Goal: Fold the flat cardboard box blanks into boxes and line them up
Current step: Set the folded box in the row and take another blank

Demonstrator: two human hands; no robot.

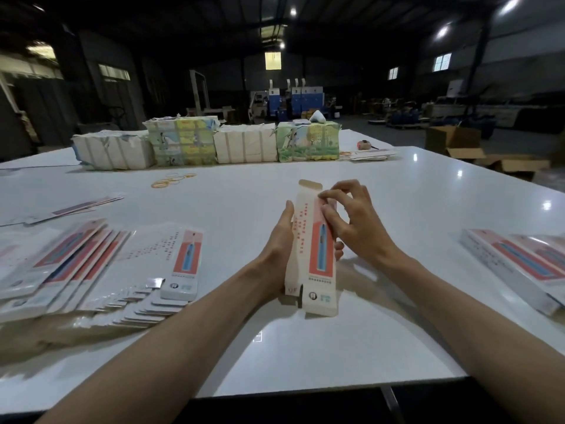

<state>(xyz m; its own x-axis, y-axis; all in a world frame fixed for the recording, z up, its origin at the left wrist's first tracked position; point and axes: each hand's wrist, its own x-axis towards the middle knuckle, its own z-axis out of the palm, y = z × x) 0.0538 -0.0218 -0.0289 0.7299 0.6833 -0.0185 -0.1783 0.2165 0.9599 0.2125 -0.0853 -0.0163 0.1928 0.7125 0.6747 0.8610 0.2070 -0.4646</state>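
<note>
Grips the box (312,240) by its left side in the left hand (279,240) and pinches its upper right edge with the right hand (351,218), with flat blanks (91,264) left of the grip.

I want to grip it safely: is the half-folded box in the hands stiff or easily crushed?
Probably light: the box looks like thin card. Likely easy to crush, since its far end flap stands open. Tall and narrow, it may tip.

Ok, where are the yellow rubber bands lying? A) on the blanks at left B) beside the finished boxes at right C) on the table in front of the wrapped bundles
C: the rubber bands lie on the table, just in front of the bundles.
</note>
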